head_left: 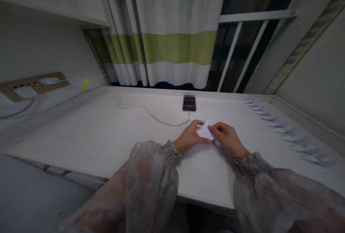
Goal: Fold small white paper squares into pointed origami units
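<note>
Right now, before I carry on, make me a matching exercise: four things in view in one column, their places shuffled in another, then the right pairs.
Things
1. Folded white paper
2. Dark-screened device
3. Row of paper pieces
4. Striped curtain

Places
A. Along the right side of the desk
B. Hanging beyond the desk's far edge
C. On the desk, at the end of the white cable
D. Between the left hand and the right hand

Pairs: 1-D, 2-C, 3-A, 4-B
</note>
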A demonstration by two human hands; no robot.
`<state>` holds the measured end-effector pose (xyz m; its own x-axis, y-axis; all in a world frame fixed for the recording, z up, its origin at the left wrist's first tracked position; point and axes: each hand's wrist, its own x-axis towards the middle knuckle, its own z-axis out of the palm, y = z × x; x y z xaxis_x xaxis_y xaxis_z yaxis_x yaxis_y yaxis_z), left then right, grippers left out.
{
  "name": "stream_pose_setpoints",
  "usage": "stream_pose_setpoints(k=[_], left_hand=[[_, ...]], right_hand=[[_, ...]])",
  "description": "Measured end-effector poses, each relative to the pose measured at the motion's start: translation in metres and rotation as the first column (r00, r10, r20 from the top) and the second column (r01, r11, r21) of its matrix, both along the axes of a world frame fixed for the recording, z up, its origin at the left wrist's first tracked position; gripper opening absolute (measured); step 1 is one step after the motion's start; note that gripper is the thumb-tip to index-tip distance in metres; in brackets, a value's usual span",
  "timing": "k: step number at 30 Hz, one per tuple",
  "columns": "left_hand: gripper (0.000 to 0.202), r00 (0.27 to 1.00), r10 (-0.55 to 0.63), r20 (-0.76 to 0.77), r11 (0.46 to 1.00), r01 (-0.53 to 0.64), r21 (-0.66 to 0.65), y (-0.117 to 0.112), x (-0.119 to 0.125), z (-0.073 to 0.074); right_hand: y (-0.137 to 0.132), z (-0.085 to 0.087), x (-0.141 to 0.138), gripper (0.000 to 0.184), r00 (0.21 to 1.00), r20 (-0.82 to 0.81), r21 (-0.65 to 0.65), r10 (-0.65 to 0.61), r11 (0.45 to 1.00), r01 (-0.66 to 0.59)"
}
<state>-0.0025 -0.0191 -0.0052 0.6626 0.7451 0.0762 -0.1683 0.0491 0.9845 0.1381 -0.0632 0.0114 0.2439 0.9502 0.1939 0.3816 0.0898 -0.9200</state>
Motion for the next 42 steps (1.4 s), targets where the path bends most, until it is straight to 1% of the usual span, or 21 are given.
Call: stream_pose_setpoints(k=[4, 8, 16, 23, 25, 29, 33, 36, 39, 42], left_hand=[[0.068, 1.000, -0.006, 0.016, 1.000, 0.006, -0.007, 0.001, 0.000, -0.002], [0.070, 0.999, -0.019, 0.050, 1.000, 0.020, -0.020, 0.002, 0.001, -0.002], [0.067, 0.996, -0.039, 0.085, 0.998, 0.044, -0.054, -0.001, 0.000, 0.002], [0.079, 0.995, -0.059, 0.076, 0.992, 0.067, -0.107, -0.005, -0.001, 0.008], [0.074, 0.996, -0.034, 0.077, 0.991, 0.043, -0.123, -0.006, -0.001, 0.009], [0.056, 0.997, 0.066, 0.035, 0.986, -0.060, -0.155, -0.006, 0.000, 0.009], [0.055, 0.994, 0.110, -0.006, 0.987, -0.110, -0.117, -0.004, -0.001, 0.007], [0.055, 0.994, 0.103, -0.042, 0.991, -0.107, -0.083, -0.004, -0.003, 0.008], [0.055, 0.996, 0.049, -0.081, 0.997, -0.054, -0.061, -0.006, -0.004, 0.010], [0.054, 0.997, 0.012, -0.081, 0.998, -0.017, -0.068, -0.008, -0.004, 0.011]], right_hand=[[0.000, -0.001, 0.001, 0.029, 1.000, 0.013, 0.014, 0.007, 1.000, -0.007], [-0.001, 0.001, 0.000, 0.031, 1.000, -0.003, 0.010, 0.001, 1.000, -0.001], [-0.004, 0.008, -0.003, 0.032, 0.990, -0.139, -0.045, 0.021, 0.999, -0.028], [-0.003, 0.007, -0.003, 0.030, 0.983, -0.184, -0.055, 0.008, 0.998, -0.018], [-0.003, 0.006, -0.003, 0.031, 0.981, -0.193, -0.053, 0.018, 0.998, -0.028], [-0.004, 0.004, -0.003, 0.032, 0.979, -0.192, -0.058, 0.061, 0.996, -0.074], [-0.004, 0.003, -0.006, 0.033, 0.965, -0.234, -0.066, 0.118, 0.988, -0.137], [-0.004, 0.004, -0.007, 0.033, 0.954, -0.269, -0.065, 0.134, 0.986, -0.156], [-0.004, 0.004, -0.008, 0.033, 0.940, -0.313, -0.044, 0.136, 0.987, -0.157], [-0.003, 0.004, -0.007, 0.033, 0.934, -0.336, -0.032, 0.119, 0.990, -0.138]])
